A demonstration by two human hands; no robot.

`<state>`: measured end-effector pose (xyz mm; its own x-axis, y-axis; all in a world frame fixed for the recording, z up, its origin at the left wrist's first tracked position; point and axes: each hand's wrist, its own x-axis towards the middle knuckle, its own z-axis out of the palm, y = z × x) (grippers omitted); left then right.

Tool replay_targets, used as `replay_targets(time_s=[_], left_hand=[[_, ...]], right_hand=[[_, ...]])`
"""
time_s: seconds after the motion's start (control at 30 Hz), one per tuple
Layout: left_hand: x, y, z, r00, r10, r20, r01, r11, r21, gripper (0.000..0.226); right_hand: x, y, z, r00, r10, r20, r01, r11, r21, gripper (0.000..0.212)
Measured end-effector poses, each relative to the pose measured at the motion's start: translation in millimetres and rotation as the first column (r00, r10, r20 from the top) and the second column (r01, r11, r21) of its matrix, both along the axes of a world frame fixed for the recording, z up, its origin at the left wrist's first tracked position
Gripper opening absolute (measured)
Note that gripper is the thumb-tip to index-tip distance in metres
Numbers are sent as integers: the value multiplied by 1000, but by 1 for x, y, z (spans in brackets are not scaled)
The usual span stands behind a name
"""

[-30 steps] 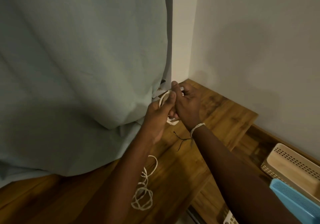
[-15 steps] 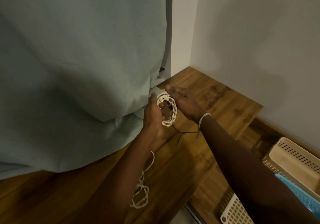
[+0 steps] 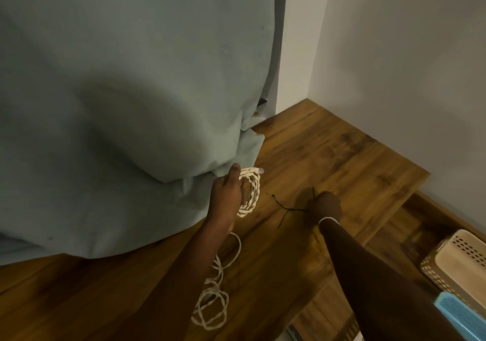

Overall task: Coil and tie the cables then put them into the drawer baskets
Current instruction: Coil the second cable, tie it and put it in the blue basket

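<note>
My left hand (image 3: pixel 226 197) grips a coiled white cable (image 3: pixel 251 192) just above the wooden tabletop (image 3: pixel 342 156), beside the hanging cloth. The coil's plug end sticks out at its top. My right hand (image 3: pixel 327 203) rests on the tabletop to the right, fingers pinched on a thin black tie (image 3: pixel 286 207) that lies there. A second white cable (image 3: pixel 213 306) lies in loose loops on the wood below my left forearm.
A large pale green cloth (image 3: pixel 118 103) hangs over the left half of the view. Grey walls meet in the corner behind the table. At the lower right, a beige perforated basket (image 3: pixel 457 259) and a blue basket (image 3: pixel 462 317) sit in an open drawer.
My hands have separated. The left keeps the coil and has dropped slightly; the right has let go of it and moved right, down to the black tie on the table.
</note>
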<state>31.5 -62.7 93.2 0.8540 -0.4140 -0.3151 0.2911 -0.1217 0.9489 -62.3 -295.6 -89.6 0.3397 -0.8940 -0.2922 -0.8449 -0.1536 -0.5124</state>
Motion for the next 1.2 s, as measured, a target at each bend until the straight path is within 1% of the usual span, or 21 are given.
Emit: replay_targets(time_s=[0.07, 0.17, 0.23, 0.27, 0.33, 0.4, 0.43, 0.47, 0.5, 0.57, 0.63, 0.67, 0.73, 0.77, 0.83, 0.93, 1.0, 1.07, 1.1, 1.13, 1.2], left_hand=[[-1, 2, -3, 1000, -12, 6, 12, 1000, 19, 51], [-1, 5, -3, 1000, 5, 0, -5, 999, 47, 52], [2, 7, -3, 1000, 14, -20, -13, 999, 50, 50], [3, 9, -3, 999, 13, -31, -11, 999, 53, 49], [7, 12, -4, 998, 17, -54, -14, 998, 61, 48], [10, 14, -5, 997, 19, -69, -14, 998, 67, 48], [11, 14, -5, 997, 14, -72, -9, 998, 66, 49], [11, 15, -5, 997, 10, -76, -5, 998, 63, 48], [11, 15, -6, 996, 14, -83, -9, 998, 61, 48], [13, 16, -8, 995, 32, -97, -26, 998, 59, 49], [12, 16, -3, 993, 52, -108, -44, 996, 73, 52], [11, 17, 1, 991, 53, -125, -44, 996, 79, 57], [9, 16, 9, 987, 63, -149, -54, 997, 60, 62], [7, 16, 15, 987, 67, -143, -61, 997, 50, 61], [4, 16, 24, 991, 60, -120, -55, 998, 37, 61], [-2, 14, 35, 995, 56, -81, -52, 998, 44, 67], [-3, 13, 39, 997, 51, -56, -49, 998, 33, 63], [-5, 11, 42, 998, 43, -40, -42, 999, 13, 53], [-7, 10, 44, 998, 50, -29, -50, 999, -2, 50], [-9, 10, 46, 998, 54, -16, -55, 998, -12, 51], [-9, 9, 48, 998, 61, 14, -61, 998, -23, 56]], right_hand=[[5, -1, -4, 999, 44, -30, -44, 999, -2, 24], [8, -7, -3, 994, 100, -45, -99, 995, 25, 39], [6, -9, 2, 990, 141, -4, -140, 989, 37, 41], [4, -8, 4, 988, 146, 51, -148, 988, 35, 39], [-1, -6, 9, 967, 102, 235, -119, 991, 57, 37], [-7, 2, 24, 870, -1, 494, -96, 981, 171, 32], [-7, 8, 35, 785, -84, 614, -114, 954, 276, 24], [-8, 15, 51, 708, -156, 689, -159, 915, 371, 16], [-8, 19, 63, 639, -228, 735, -209, 868, 451, 10], [-11, 26, 89, 589, -273, 761, -301, 799, 520, 4], [-15, 35, 117, 559, -286, 778, -369, 755, 542, 12], [-18, 42, 133, 553, -288, 782, -389, 741, 548, 13], [-24, 61, 164, 538, -208, 817, -477, 723, 499, 12], [-26, 74, 179, 541, -139, 829, -522, 718, 461, 13], [-30, 99, 204, 554, 50, 831, -577, 743, 340, 12], [-33, 128, 223, 591, 347, 728, -605, 788, 116, 6], [-32, 138, 227, 606, 489, 627, -619, 785, -14, 6], [-31, 146, 229, 604, 564, 564, -619, 777, -115, 8], [-30, 150, 230, 610, 572, 548, -601, 785, -149, 10], [-28, 153, 232, 623, 561, 545, -575, 801, -168, 13], [-26, 155, 233, 654, 487, 579, -498, 853, -155, 17]])
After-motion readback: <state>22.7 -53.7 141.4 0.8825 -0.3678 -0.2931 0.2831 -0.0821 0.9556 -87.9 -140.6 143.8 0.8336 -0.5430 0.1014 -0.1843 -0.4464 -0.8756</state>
